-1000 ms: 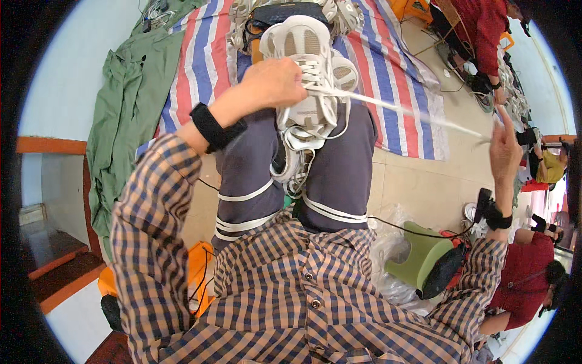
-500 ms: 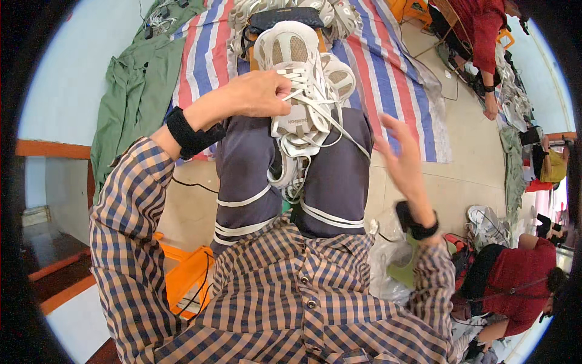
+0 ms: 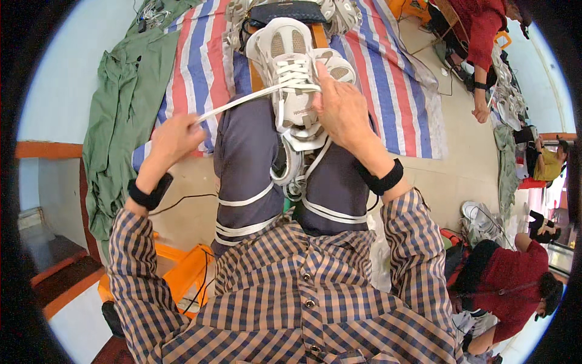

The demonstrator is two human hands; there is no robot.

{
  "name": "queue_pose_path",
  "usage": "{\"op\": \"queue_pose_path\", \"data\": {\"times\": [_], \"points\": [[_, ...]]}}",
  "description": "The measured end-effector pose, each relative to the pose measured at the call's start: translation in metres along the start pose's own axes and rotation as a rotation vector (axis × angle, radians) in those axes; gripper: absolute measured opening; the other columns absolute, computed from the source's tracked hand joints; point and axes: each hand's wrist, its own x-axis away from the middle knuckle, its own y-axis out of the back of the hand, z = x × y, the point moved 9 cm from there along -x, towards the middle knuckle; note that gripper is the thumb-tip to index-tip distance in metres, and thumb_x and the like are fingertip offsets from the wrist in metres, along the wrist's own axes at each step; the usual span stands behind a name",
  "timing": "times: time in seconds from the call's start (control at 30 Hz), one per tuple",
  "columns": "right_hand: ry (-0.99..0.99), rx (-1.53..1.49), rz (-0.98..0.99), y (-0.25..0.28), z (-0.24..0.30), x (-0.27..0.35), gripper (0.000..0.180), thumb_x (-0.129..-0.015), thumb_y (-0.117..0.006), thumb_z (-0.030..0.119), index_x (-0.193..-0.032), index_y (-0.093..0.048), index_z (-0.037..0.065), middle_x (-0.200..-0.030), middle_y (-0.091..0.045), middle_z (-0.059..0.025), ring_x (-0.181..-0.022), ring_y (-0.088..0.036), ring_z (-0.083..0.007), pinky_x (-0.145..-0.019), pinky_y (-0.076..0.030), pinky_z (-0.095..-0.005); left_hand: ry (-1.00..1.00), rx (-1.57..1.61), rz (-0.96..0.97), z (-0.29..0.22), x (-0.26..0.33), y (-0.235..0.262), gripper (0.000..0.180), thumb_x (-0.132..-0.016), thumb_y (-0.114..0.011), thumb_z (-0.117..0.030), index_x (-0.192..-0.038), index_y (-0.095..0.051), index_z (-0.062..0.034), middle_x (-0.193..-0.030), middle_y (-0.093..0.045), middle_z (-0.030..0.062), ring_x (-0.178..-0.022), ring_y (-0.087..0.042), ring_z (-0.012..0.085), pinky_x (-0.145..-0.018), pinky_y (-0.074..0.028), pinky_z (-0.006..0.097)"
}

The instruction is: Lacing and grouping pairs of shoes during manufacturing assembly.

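A white and beige sneaker [image 3: 290, 45] rests toe-away across my knees, its lacing crossed over the tongue. My left hand [image 3: 177, 142] is closed on a white shoelace [image 3: 239, 101], which runs taut from the shoe out to the left. At the shoe's right side, my right hand [image 3: 344, 109] grips the edge by the eyelets, with lace at its fingertips; whether it pinches the lace too is hidden. A second sneaker [image 3: 336, 68] shows partly behind, to the right. Below, another shoe [image 3: 286, 164] hangs between my legs with loose lace around it.
White laces [image 3: 245, 230] are looped round my trouser legs. Beyond lie a dark bag [image 3: 285, 12], more shoes and a striped sheet [image 3: 203, 67]. Green cloth [image 3: 124, 103] lies left, an orange stool [image 3: 182, 267] beside me. Co-workers in red [image 3: 512, 282] sit to the right.
My left hand has moved from the shoe out to the left and nearer me, drawing the lace taut. My right hand has come in from the right onto the shoe's side.
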Motion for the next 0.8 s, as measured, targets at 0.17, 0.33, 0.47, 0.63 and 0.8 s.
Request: {"op": "queue_pose_path", "data": {"times": [0.17, 0.33, 0.47, 0.63, 0.8], "points": [[-0.012, 0.052, 0.024, 0.002, -0.01, -0.002, 0.051, -0.081, -0.053, 0.021, -0.125, -0.042, -0.003, -0.082, -0.063, -0.0161, -0.076, -0.062, -0.0302, -0.074, -0.047, -0.04, 0.331, 0.098, 0.059, 0.138, 0.078, -0.06, 0.029, -0.074, -0.055, -0.032, -0.073, -0.058, -0.0032, -0.061, -0.057, 0.016, -0.062, -0.058, 0.0337, -0.057, -0.044, 0.042], [0.024, 0.043, -0.003, 0.0, -0.005, -0.006, 0.051, -0.08, -0.054, 0.021, -0.125, -0.043, -0.003, -0.075, -0.063, -0.0167, -0.07, -0.062, -0.0319, -0.071, -0.048, -0.0416, 0.415, 0.228, 0.045, 0.136, 0.112, -0.076, 0.027, -0.077, -0.055, -0.031, -0.072, -0.06, -0.0048, -0.059, -0.059, 0.0088, -0.059, -0.059, 0.0271, -0.056, -0.045, 0.039], [-0.065, 0.037, 0.092, -0.004, -0.018, -0.002, 0.049, -0.081, -0.053, 0.02, -0.125, -0.043, 0.0, -0.076, -0.063, -0.0186, -0.07, -0.062, -0.0335, -0.067, -0.049, -0.043, 0.372, 0.984, 0.143, 0.118, 0.123, -0.097, 0.024, -0.082, -0.053, -0.026, -0.086, -0.06, -0.0033, -0.086, -0.064, 0.0083, -0.079, -0.061, 0.0235, -0.073, -0.047, 0.038], [-0.094, 0.068, 0.109, -0.003, -0.021, 0.001, 0.044, -0.082, -0.052, 0.018, -0.123, -0.044, 0.002, -0.084, -0.064, -0.0177, -0.075, -0.063, -0.0333, -0.066, -0.05, -0.0429, 0.041, 1.969, -0.281, 0.06, 0.136, -0.003, 0.022, -0.093, -0.041, -0.017, -0.106, -0.049, -0.0006, -0.114, -0.051, 0.0104, -0.101, -0.05, 0.0254, -0.103, -0.03, 0.048], [-0.099, 0.071, 0.13, -0.01, -0.021, -0.001, 0.041, -0.083, -0.05, 0.019, -0.121, -0.047, 0.002, -0.09, -0.064, -0.0178, -0.077, -0.063, -0.0327, -0.067, -0.05, -0.0428, -0.281, 2.035, -0.208, 0.008, 0.146, 0.042, 0.022, -0.096, -0.041, -0.023, -0.082, -0.043, -0.0065, -0.061, -0.032, -0.0014, -0.06, -0.038, 0.0116, -0.091, -0.04, 0.04]]}}
